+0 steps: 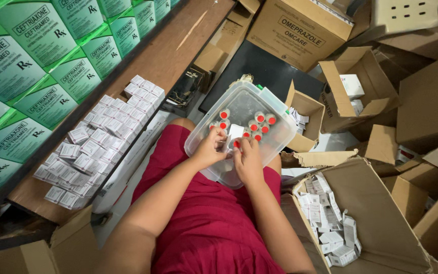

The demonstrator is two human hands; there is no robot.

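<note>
**Vial boxing at the lap tub: partly done, stock remaining**

You sit with a clear rectangular plastic tub (280,133) resting on your lap, over the red garment. Both hands work inside it. Your left hand (210,148) and right hand (249,158) close together around a small white carton piece (235,132) and a red-capped glass vial (236,144); each grip is narrow, fingers curled about these items, though which hand bears which item I cannot tell exactly.

Progress, as judged from the layout: a good number of small white cartons (100,142) lie in neat rows on the brown wooden shelf (168,56) to your left, which suggests finished units. Some eight or nine loose red-capped vials (259,122) remain in the tub, so work is left. A heap of flat white cartons (328,223) sits in the open brown cardboard box (381,213) at your right, near your elbow, still plentiful.

Condition of the vial in hand: small, clear-bodied, with a round red cap facing up; its body is largely hidden by your fingers. No breakage shows.

Green-and-white medicine boxes (36,61) stand stacked behind the shelf.
</note>
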